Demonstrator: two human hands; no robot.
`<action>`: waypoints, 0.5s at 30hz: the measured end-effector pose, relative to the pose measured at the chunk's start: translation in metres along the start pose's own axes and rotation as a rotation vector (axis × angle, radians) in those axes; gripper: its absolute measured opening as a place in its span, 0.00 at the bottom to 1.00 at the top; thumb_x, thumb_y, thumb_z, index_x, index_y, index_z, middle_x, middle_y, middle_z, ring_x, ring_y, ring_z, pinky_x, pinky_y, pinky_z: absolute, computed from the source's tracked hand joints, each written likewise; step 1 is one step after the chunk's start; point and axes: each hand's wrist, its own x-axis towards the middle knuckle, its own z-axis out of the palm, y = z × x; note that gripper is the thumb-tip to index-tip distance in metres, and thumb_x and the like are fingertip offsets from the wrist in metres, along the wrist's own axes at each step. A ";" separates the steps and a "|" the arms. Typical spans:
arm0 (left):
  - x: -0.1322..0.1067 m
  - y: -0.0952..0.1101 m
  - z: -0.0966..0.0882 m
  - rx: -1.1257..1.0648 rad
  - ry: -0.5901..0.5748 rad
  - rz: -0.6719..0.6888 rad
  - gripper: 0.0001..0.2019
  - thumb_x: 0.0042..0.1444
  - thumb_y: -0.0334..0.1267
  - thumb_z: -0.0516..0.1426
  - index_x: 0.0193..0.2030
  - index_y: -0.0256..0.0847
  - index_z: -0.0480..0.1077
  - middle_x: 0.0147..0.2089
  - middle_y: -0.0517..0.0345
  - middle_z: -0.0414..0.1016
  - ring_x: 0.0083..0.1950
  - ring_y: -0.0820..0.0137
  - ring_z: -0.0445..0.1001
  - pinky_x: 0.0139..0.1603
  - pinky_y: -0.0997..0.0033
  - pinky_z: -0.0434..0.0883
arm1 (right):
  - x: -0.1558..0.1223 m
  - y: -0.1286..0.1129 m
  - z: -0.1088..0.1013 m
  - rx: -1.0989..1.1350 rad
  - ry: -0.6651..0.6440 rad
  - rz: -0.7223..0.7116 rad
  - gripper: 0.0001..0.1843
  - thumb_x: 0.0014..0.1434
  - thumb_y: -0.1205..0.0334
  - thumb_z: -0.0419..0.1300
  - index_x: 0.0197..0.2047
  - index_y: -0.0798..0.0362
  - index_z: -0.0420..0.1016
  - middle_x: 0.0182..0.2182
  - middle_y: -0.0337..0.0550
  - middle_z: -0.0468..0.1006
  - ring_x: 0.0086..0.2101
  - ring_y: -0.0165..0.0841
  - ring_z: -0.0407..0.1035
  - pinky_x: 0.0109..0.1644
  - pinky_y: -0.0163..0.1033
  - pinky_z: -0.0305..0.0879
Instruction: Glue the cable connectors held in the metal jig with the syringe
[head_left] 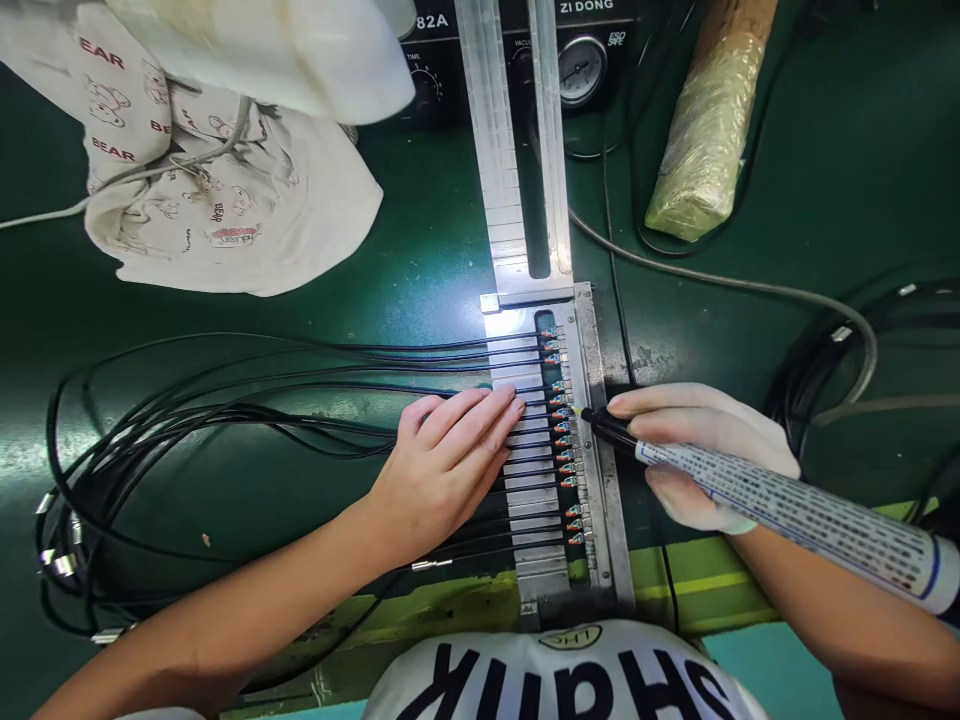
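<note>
My left hand point(450, 455) lies palm down with its fingers stretched out over the black cables point(360, 437), on the slotted metal fixture point(536, 565). Its thumb side is partly hidden. My right hand point(701, 450), in a thin white glove, grips a thick marker-style pen point(795, 510) with a printed white barrel and black front end. The pale yellowish tip reaches the row of small connector ends point(562, 440) along the fixture's right side; whether it touches one I cannot tell. Each cable lies in a slot, its coloured wires showing at the end.
A metal rail point(517, 190) runs away from the fixture to a black control box point(585, 30) with a gauge. Left are a white printed cloth point(247, 220) and coiled cables. A plastic-wrapped block point(701, 150) and more black cables point(817, 370) lie right. A bright light hits the green table point(420, 270).
</note>
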 end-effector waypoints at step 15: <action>-0.001 0.000 0.001 0.005 0.000 -0.006 0.25 0.63 0.31 0.59 0.67 0.36 0.63 0.63 0.44 0.74 0.62 0.57 0.71 0.59 0.55 0.64 | 0.004 -0.001 0.004 0.000 0.040 0.004 0.14 0.55 0.67 0.67 0.46 0.54 0.79 0.43 0.49 0.84 0.42 0.39 0.80 0.45 0.42 0.81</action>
